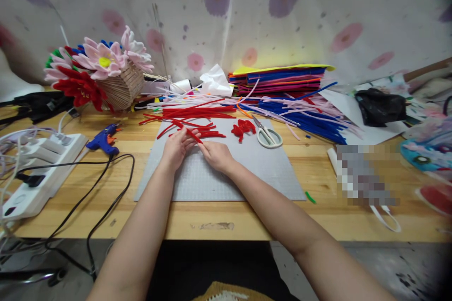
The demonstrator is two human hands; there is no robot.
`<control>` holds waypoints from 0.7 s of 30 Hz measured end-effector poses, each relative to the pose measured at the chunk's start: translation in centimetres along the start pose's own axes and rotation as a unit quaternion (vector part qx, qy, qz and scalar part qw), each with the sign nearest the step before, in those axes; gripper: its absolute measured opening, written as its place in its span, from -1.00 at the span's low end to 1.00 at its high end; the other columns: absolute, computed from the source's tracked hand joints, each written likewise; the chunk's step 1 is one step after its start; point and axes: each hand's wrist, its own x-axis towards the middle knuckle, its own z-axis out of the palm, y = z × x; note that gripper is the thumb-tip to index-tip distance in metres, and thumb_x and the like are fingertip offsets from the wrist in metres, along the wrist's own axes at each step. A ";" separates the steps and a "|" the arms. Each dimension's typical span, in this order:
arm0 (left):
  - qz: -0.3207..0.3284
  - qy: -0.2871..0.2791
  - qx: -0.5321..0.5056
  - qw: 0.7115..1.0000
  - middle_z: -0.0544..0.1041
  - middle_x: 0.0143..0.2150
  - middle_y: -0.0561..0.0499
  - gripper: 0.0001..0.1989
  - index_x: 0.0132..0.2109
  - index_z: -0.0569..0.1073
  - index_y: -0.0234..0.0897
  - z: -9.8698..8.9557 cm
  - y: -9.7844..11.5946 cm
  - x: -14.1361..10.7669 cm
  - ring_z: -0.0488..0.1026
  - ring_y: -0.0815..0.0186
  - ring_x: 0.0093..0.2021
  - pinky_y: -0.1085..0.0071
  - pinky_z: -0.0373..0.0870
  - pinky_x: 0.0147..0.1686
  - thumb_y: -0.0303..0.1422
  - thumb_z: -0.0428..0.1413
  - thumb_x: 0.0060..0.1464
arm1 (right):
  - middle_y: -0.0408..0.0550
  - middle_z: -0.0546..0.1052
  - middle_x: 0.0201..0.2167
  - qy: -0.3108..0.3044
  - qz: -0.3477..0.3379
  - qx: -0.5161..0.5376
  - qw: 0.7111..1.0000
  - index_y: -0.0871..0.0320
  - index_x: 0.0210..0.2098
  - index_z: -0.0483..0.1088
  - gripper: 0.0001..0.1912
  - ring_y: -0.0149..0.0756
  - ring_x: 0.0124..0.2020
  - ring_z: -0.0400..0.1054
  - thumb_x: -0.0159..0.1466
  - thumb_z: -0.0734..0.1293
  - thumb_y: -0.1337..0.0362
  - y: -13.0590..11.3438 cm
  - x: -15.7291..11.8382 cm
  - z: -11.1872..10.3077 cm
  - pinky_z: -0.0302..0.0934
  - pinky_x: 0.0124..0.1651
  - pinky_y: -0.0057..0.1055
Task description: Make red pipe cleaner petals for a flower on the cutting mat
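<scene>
A red pipe cleaner (189, 134) runs slantwise between my two hands, above the grey cutting mat (226, 183). My right hand (218, 156) pinches its near end between thumb and fingertips. My left hand (176, 148) holds it farther along, with the stem lying across its fingers. Just behind the hands lie several loose red pipe cleaners (212, 134). Right of them on the mat sit curled red pipe cleaner pieces (243, 128). Beside these pieces, scissors (267, 135) with pale handles rest at the mat's upper right.
A blue glue gun (106, 140) and a white power strip (45, 169) with trailing black cable lie left. Behind stands a bunch of pipe cleaner flowers (102, 59). Blue pipe cleaners (314, 122) and a stacked bundle (282, 80) fill the back right. A green scrap (310, 197) lies by the mat.
</scene>
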 end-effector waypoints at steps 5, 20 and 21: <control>-0.009 0.043 0.046 0.998 0.54 -0.44 -0.12 -0.91 -0.38 0.43 -0.43 0.0 -0.5 0.0 0.51 0.32 -0.42 0.50 0.38 -0.45 -0.44 0.13 -0.06 | -0.04 0.51 -0.25 -0.027 -0.021 -0.006 0.999 0.13 -0.25 0.41 -0.52 -0.33 -0.26 0.35 0.31 -0.07 0.11 -0.5 0.0 -0.3 0.05 -0.28 -0.46; 0.025 0.009 0.031 0.999 0.53 -0.45 -0.09 -0.85 -0.36 0.43 -0.42 -0.1 -1.1 0.3 0.50 0.33 -0.44 0.48 0.39 -0.43 -0.39 0.16 -0.10 | -0.03 0.50 -0.34 0.010 -0.012 0.080 0.997 0.18 -0.34 0.38 -0.58 -0.38 -0.34 0.34 0.30 -0.02 0.14 -0.8 -0.6 0.1 0.06 -0.31 -0.49; 0.023 -0.019 0.036 0.999 0.54 -0.42 -0.09 -0.81 -0.35 0.43 -0.41 -0.1 -1.3 0.2 0.50 0.33 -0.41 0.47 0.40 -0.40 -0.35 0.17 -0.12 | -0.06 0.50 -0.40 0.017 -0.001 0.122 0.992 0.18 -0.38 0.37 -0.57 -0.41 -0.37 0.33 0.31 -0.03 0.14 -0.5 -0.6 0.3 0.06 -0.30 -0.51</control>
